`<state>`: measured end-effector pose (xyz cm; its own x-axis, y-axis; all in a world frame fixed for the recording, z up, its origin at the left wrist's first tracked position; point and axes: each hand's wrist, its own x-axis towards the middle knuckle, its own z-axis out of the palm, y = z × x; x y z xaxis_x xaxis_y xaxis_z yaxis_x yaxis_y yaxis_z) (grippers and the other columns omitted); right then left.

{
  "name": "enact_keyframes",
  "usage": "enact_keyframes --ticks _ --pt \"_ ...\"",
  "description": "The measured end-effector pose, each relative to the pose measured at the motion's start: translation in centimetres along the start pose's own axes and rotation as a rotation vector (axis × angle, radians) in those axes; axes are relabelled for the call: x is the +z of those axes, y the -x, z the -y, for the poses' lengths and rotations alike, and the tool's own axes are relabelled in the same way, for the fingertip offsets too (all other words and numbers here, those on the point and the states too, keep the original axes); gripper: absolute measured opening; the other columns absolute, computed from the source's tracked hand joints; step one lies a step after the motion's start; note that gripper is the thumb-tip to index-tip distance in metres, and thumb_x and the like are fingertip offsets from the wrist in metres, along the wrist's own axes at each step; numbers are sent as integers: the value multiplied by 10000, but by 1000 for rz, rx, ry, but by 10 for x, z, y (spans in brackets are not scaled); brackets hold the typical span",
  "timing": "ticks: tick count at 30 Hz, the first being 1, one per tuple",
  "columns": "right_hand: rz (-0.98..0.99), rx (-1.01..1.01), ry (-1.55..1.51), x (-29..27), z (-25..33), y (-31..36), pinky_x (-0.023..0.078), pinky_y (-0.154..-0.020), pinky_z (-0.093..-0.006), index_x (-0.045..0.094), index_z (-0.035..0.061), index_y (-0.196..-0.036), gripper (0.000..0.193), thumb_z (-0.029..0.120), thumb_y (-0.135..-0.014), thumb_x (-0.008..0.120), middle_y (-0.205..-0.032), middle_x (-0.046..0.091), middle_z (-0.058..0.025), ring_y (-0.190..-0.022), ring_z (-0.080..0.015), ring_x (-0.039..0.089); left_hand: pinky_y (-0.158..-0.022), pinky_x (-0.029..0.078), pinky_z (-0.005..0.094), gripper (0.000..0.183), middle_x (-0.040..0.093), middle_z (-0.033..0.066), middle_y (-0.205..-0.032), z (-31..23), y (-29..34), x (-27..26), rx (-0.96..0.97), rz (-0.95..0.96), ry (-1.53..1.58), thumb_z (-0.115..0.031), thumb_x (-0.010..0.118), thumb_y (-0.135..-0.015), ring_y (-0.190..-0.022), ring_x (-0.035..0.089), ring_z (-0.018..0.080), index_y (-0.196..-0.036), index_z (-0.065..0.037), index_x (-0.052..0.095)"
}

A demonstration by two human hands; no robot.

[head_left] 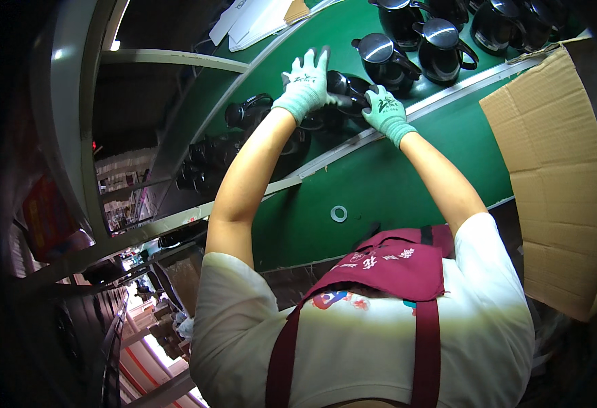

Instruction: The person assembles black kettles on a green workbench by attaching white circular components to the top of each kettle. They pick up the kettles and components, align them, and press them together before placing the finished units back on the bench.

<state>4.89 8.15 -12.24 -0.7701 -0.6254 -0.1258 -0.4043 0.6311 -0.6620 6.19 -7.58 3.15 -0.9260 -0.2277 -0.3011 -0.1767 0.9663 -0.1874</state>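
Nearly at one o'clock from the view's centre, between two gloved hands: a glossy black jug [347, 85], low on the green surface [339, 41] and close among others. Cannot tell whether upright or tipped, given the dark shapes all around. At twelve o'clock, beside the jug, the left hand [305, 87], fingers spread, thumb stretched toward the jug, probably for a broad, steadying reach. Between one and two o'clock, the right hand [385, 112], fingers bent at the jug's right side, perhaps as a counter-hold; cannot tell whether pinching a part or merely touching.

Farther out at one o'clock, upright lidded jugs [441, 54], on their bases, likely for stability. At ten to eleven o'clock, darker jugs [247, 112], crowded together, perhaps to save room. Along the near side, a pale metal rail [472, 85], probably as a guard against slipping off. Near the centre, toward three o'clock, a white ring [338, 213], flat on green. At the far three o'clock, creased cardboard [550, 177]; just before twelve, white papers [257, 24], apart from the jugs.
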Motion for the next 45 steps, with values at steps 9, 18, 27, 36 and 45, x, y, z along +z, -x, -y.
enact_keyframes --ticks 9,18,27,36,45 --pt "6 3 22 1 -2 -3 491 -937 -464 587 118 -1161 417 311 -801 672 -1296 488 -152 -1144 -329 569 -1005 420 417 471 626 144 -1210 -6 -17 -13 65 7 -118 -468 641 -858 -1143 587 335 -1168 -115 664" --pt "18 4 20 -1 -5 -4 489 -939 -461 584 110 -1146 412 299 -792 677 -1296 495 -159 -1163 -328 558 -999 455 410 804 622 207 -1219 -23 -24 -15 1 248 -155 -704 577 -796 -1169 590 320 -1244 -37 603" --pt "103 -158 44 -13 -24 -17 500 -893 -450 602 114 -1117 361 296 -807 644 -1185 582 -141 -1059 -328 613 -991 427 464 495 493 130 -1259 7 -15 22 913 -64 -310 -77 646 -768 -1149 522 319 -1249 -160 563" --pt "67 -172 -7 -16 -29 -14 507 -892 -441 661 121 -1060 356 294 -749 653 -1179 600 -134 -1047 -327 615 -904 495 415 909 497 157 -1241 -3 0 29 374 96 -91 -182 868 -547 -1084 562 332 -1347 -66 451" --pt "104 -47 -254 10 -45 -23 459 -989 -424 648 -14 -1130 521 279 -716 766 -1364 506 -219 -1162 -367 559 -1016 440 437 972 453 160 -1370 24 -19 9 539 -145 104 -193 874 -583 -1219 497 361 -1418 -95 385"
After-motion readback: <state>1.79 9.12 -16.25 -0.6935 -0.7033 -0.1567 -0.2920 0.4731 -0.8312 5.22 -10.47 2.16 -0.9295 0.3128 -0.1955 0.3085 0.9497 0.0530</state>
